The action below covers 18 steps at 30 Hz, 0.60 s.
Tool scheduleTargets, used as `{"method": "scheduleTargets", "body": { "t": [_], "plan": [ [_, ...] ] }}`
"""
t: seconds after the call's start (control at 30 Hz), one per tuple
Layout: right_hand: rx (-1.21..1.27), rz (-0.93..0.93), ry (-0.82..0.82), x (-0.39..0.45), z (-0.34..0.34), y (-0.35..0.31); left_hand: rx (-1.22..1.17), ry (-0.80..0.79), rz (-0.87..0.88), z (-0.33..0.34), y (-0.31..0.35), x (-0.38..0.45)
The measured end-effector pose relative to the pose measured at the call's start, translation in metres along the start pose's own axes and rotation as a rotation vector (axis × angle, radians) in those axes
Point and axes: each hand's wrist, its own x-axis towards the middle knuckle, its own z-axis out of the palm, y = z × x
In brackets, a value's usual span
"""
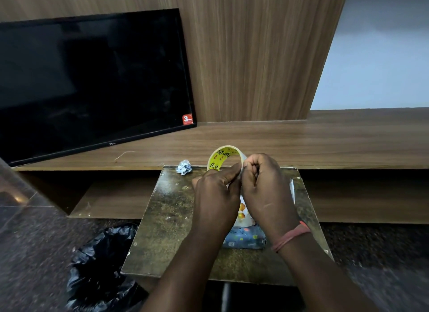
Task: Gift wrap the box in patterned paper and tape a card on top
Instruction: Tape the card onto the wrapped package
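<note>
Pinching the tape roll (224, 157) above the desk's (167, 209) far edge, the left hand (217, 195) steadies it while the right hand (264, 184) picks the tape end loose, the wrapped box (246, 238) waiting under both wrists near the desk's middle.

Person, two bare forearms showing from the lower edge, no sleeves reaching into view. Left hand (216, 195): wearing nothing on wrist or fingers that can be seen. Right hand (267, 191): wearing a band of thin red-orange threads (291, 238), several strands lying together, circling the wrist.
</note>
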Motion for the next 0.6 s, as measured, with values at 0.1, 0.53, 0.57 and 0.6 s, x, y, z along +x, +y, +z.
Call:
{"method": "scheduleTargets", "body": {
  "t": [0.1, 0.53, 0.57, 0.6],
  "plan": [
    [-0.001, -0.002, -0.053, 0.002, 0.000, 0.003, -0.047, -0.042, -0.018, -0.003, -0.006, 0.002],
    [0.080, -0.025, -0.045, -0.004, 0.002, 0.003, -0.369, -0.254, -0.228, -0.016, -0.018, 0.005],
    [0.089, -0.017, -0.046, -0.005, 0.003, 0.003, -0.338, -0.285, -0.204, -0.017, -0.021, 0.004],
    [0.102, -0.013, -0.044, -0.007, 0.004, 0.003, -0.297, -0.314, -0.180, -0.018, -0.024, 0.004]
  ]
}}
